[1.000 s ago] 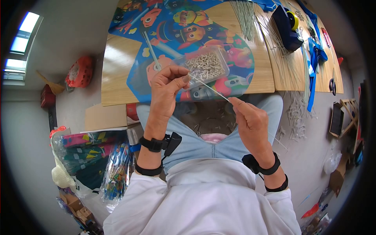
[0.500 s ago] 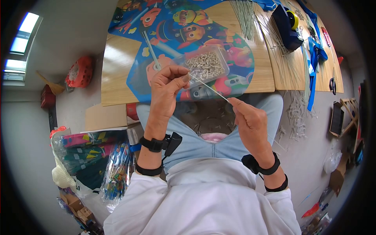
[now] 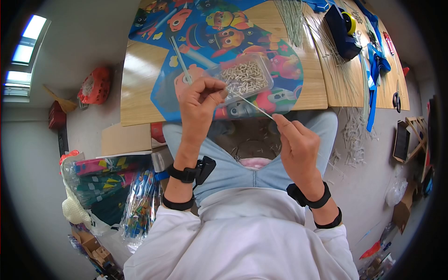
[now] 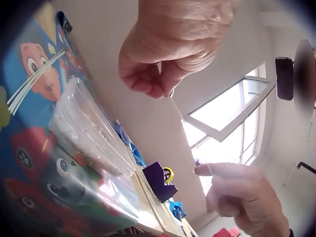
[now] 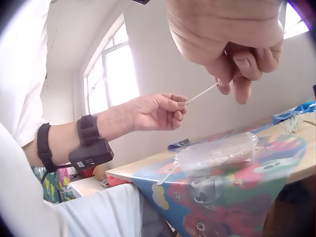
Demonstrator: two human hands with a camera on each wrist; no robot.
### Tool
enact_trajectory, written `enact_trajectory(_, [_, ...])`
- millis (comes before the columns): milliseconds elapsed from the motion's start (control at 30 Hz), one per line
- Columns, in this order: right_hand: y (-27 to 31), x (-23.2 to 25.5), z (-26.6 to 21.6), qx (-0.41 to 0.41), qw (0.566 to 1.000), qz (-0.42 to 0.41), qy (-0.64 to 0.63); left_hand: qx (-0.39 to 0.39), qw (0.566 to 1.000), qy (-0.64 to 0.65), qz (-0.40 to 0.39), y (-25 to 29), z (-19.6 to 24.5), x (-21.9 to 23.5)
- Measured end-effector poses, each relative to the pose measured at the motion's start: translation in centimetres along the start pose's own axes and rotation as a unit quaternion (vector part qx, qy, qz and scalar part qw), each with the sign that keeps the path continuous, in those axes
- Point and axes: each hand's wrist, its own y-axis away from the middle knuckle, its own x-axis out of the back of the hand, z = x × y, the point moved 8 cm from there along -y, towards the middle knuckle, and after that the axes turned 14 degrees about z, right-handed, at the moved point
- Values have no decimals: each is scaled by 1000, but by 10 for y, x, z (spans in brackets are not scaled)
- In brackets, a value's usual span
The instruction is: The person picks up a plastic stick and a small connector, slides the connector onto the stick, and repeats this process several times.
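Note:
A thin white stick [image 3: 252, 104] spans the space between the two hands, above the table's near edge. My left hand [image 3: 198, 105] pinches its left end between thumb and forefinger; whatever small piece is at that tip is too small to tell. With thumb and forefinger, my right hand [image 3: 298, 144] pinches the other end, also visible in the right wrist view as a white stick [image 5: 203, 92]. Just beyond the left fingertips stands a clear plastic box [image 3: 269, 77] holding many small whitish pieces [image 3: 245, 77].
Thin sticks [image 3: 181, 60] lie on the cartoon-printed sheet [image 3: 163, 93]. Toward the right are a tape dispenser [image 3: 339, 35], bundled pale sticks [image 3: 291, 23], blue ribbon [image 3: 372, 88] and scissors [image 3: 396, 101]. A cardboard box [image 3: 126, 140] and plastic-wrapped items [image 3: 140, 205] stand at left below.
The right hand's fingers have shifted slightly, with the forefinger now straighter. The left hand has barely moved and still pinches the stick.

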Motion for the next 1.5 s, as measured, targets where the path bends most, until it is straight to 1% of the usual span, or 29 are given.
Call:
enact_trajectory(67, [4, -4, 10, -62, 995, -11, -77, 16, 999, 38, -8, -1, -2, 1])
enact_trajectory(133, [10, -8, 19, -135, 980, -25, -142, 36, 996, 75, -16, -4, -3, 1])
enact_trajectory(233, [11, -9, 19, -212, 958, -54, -183, 74, 990, 120, -19, -6, -7, 0])
enact_trajectory(300, [12, -11, 21, -239, 947, -64, -204, 94, 986, 140, -11, -6, -12, 1])
enact_trajectory(433, [18, -17, 29, -283, 926, -101, -228, 106, 980, 167, -28, -7, -15, 0])
enact_trajectory(533, [15, -15, 25, -246, 945, -83, -199, 105, 980, 159, -57, -8, -12, -2])
enact_trajectory(600, [5, -10, 11, -106, 983, -38, -143, 102, 983, 129, -81, -7, -7, -7])
enact_trajectory(633, [1, -9, 2, -34, 993, -15, -114, 138, 977, 131, -94, -3, -9, -11])
enact_trajectory(700, [-4, -15, -4, -5, 993, -11, -114, 210, 961, 133, -120, 11, -13, -23])
enact_trajectory(733, [-5, -17, -7, 9, 994, -8, -113, 207, 960, 136, -132, 15, -13, -29])
enact_trajectory(833, [-5, -38, 1, -102, 984, -25, -142, 209, 953, 147, -163, 28, -21, -46])
enact_trajectory(900, [-12, -44, -1, -107, 983, -28, -150, 222, 947, 152, -176, 36, -28, -52])
enact_trajectory(933, [-14, -45, -1, -109, 982, -29, -154, 219, 950, 145, -168, 34, -29, -49])
enact_trajectory(1033, [-19, -39, -2, -108, 983, -45, -143, 226, 960, 124, -106, 24, -30, -35])
enact_trajectory(1133, [-15, -23, 14, -68, 992, -12, -103, 215, 963, 133, -95, 9, -34, -18])
enact_trajectory(1233, [-8, -26, 13, -115, 984, -17, -135, 235, 953, 152, -118, 20, -38, -35])
enact_trajectory(1333, [-10, -29, 18, -128, 984, -12, -125, 222, 957, 166, -91, 20, -40, -38])
enact_trajectory(1433, [-11, -32, 15, -122, 985, -4, -121, 218, 957, 153, -115, 20, -38, -45])
enact_trajectory(1500, [-12, -35, 24, -217, 959, -62, -172, 226, 950, 167, -135, 19, -40, -45])
